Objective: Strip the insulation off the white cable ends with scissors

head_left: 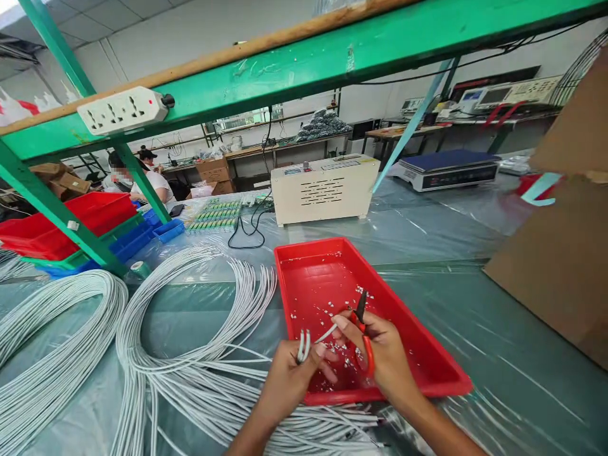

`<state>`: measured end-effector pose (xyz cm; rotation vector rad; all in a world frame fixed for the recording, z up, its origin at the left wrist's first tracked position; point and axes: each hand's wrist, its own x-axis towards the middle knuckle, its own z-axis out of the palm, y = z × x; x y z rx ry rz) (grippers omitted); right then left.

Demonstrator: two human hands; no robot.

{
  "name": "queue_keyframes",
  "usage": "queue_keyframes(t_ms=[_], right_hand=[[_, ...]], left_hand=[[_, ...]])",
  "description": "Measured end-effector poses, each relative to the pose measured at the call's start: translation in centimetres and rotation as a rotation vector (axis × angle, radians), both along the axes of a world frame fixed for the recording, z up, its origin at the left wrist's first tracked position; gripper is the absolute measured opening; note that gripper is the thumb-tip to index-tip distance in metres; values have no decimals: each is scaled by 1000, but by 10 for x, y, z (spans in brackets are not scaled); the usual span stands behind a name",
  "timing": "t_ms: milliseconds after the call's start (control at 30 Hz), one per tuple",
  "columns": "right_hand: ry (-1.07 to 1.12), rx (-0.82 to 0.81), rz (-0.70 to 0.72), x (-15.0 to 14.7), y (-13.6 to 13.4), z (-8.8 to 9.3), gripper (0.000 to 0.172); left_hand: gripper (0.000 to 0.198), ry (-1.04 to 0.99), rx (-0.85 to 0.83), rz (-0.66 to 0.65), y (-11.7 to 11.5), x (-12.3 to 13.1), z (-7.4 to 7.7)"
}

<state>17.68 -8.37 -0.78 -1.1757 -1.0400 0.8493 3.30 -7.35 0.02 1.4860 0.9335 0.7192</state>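
My left hand (297,373) is closed on a white cable (327,332), over the near left edge of a red tray (399,304). Two short cable loops or ends poke up between its fingers. In my right hand (387,354) sits a pair of scissors (368,351) with red-orange handles, dark blades pointing up and away. Thumb and finger of that hand also pinch the cable's end. White and silvery scraps lie scattered across the tray floor below. A large coil of white cables (137,323) spreads to the left, with many strands passing under my left forearm.
Another cable coil (28,354) lies at far left, near stacked red, green and blue bins (90,221). A beige machine (325,190), a scale (446,168) and circuit boards (216,215) stand behind. Cardboard (555,266) rises at right. A green beam (285,57) crosses overhead. People sit beyond.
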Motion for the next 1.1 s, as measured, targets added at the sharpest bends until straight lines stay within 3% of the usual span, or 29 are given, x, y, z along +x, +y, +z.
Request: queue_keyframes(t_ms=[167,367,500,700,900,967,1100], right_hand=[[-242,193,-30,-1,-7,-6,6],[-546,490,28,0,-20,-8,24],[-757,611,15,-2,-23,-6,34],[-686,484,48,-3,-24,-11,20],[-539,308,127,-3,-26,-10,8],[-467,183,170,-4,-27,-4,1],[-180,-155,407,-7,-34,5,19]], left_hand=[[41,-196,-129,-32,6,0,6],[30,-359,-355,160,8,-4,-3],[23,-409,-352,203,4,-7,5],[18,-423,-276,262,1,-9,14],[16,-401,-262,257,1,-11,7],[18,-383,-252,294,1,-10,4],[19,-374,-193,309,1,-11,5]])
